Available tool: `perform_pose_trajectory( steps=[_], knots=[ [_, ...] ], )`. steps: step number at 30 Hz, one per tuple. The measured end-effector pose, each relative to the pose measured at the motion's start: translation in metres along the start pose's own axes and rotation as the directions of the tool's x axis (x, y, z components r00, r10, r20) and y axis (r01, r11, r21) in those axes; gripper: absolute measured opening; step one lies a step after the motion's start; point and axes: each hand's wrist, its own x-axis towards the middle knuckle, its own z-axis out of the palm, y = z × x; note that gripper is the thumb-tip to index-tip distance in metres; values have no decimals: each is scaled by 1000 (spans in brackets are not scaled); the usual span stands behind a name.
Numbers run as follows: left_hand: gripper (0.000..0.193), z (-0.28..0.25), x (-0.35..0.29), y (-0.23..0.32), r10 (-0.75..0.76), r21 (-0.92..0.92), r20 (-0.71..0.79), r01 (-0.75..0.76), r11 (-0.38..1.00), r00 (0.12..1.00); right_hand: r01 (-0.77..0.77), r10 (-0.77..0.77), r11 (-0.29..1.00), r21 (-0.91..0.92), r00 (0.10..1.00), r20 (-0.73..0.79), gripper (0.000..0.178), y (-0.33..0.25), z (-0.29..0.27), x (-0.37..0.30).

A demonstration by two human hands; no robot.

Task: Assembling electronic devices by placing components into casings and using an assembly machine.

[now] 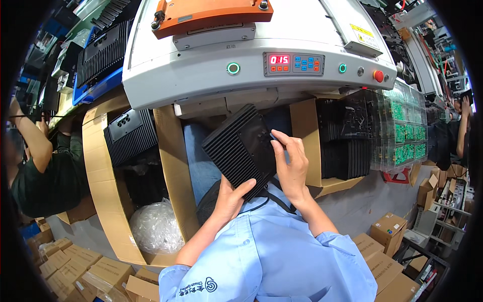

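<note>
A black finned metal housing [241,148], like a heat-sink case, is tilted in front of my body, below the white machine. My left hand [230,200] grips its lower corner, with the thumb lying over the fins and the other fingers hidden beneath. At the housing's right side, next to several small round fittings on its smooth strip, is my right hand [293,163]. Its thumb and forefinger are drawn together in a pinch; anything between them is too small to make out.
Ahead stands the white machine [191,75] with a lit control panel [294,65] and an orange fixture [214,17]. An open carton [173,166] at left holds another finned housing [131,133] and clear plastic wrap [157,226]. At right are a carton [306,136] of black parts and clear trays [402,128] of green boards.
</note>
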Motion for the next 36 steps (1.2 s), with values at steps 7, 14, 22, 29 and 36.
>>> perform_pose_trajectory(
  steps=[7, 14, 22, 29, 36],
  knots=[
    [65, -1, 0, -8, 59, 40, 23, -60, 997, 998, -133, 155, 975, 176, 981, -118, 19, -1, 19, -7],
    [63, -6, 4, -9, 42, 61, -9, -41, 997, 999, -266, 264, 868, 418, 962, 63, 27, 13, 22, -4],
    [61, -31, 9, 4, -67, 133, 21, 64, 989, 998, -649, 266, 195, 736, 757, 597, 30, 46, 11, -6],
    [60, -3, 16, 5, -111, 116, 0, 111, 987, 994, -613, 305, 428, 664, 789, 533, 40, 51, -17, -12],
    [63, -7, 21, -1, -135, 70, -94, 142, 987, 986, -548, 546, 836, -4, 834, -82, 18, 106, -109, -36]
  ],
)
